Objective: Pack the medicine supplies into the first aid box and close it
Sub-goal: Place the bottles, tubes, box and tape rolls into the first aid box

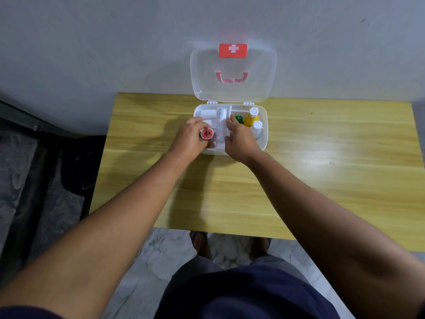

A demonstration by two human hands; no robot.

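Red-capped tape roll [207, 134] gripped in left hand [189, 140], low over near-left compartment of first aid box [264, 134]. Right hand [240, 139] loosely curled beside it on white inner tray [220, 125], holding nothing clearly. Yellow bottle [250, 119] just beyond right hand. Best lowered flat, clear of tray edge, before swinging down lid [233, 88]. Yellow-wood counter [322, 169] beneath.

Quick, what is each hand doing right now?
Left hand: closed on a red tape roll.
Right hand: open, holding nothing, fingers resting on the box tray.
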